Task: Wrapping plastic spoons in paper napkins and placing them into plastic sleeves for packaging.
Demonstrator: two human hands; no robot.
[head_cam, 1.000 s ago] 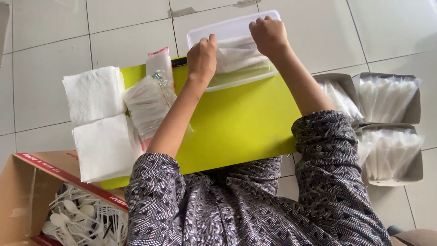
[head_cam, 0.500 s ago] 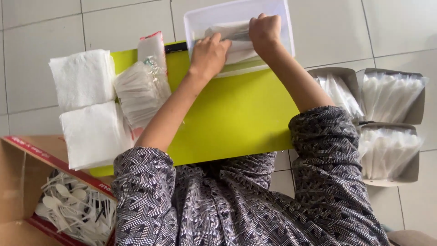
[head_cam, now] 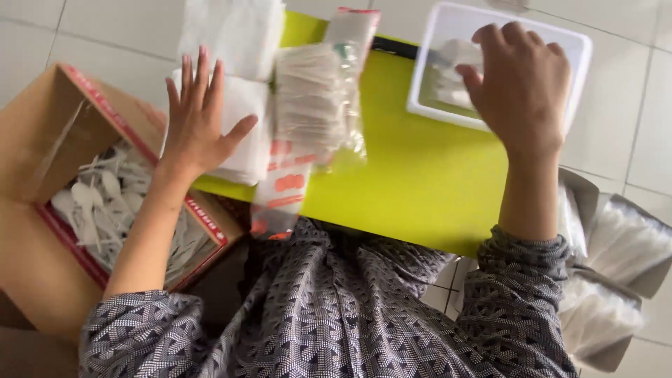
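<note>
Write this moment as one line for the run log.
left hand: open above white napkin stack | right hand: over white tray | surface: green board

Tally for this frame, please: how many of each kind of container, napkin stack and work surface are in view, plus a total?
White napkin stacks: 2
Clear bags of packets: 1
White plastic trays: 1
Cardboard boxes of white plastic spoons: 1
Grey boxes of white wrapped items: 2
Yellow-green boards: 1
Total: 8

Tray [head_cam: 574, 63] contents blurred, partly behind right hand [head_cam: 521, 84]; napkin stack [head_cam: 231, 28] cropped.
</note>
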